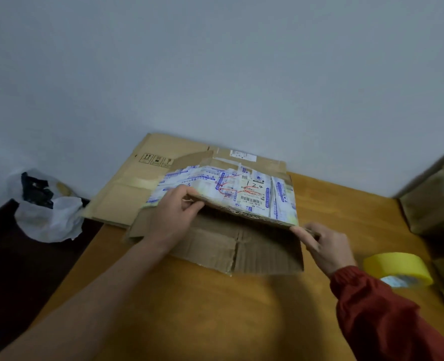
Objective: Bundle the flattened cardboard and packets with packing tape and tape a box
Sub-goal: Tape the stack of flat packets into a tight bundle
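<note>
Brown box (434,204) cut off by right edge, label (252,194) print too small to read, left hand (174,220) fingertips hidden under taped cardboard (215,186), dark contents of plastic bag (49,220) unidentifiable, large flattened sheet (127,183) partly covered

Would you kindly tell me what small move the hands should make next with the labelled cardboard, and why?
Probably lower the labelled cardboard flat onto the plain brown sheet beneath and square the edges: the left hand and right hand hold its near edge raised, the sheet juts out nearer, and the yellow tape roll lies untouched.
</note>
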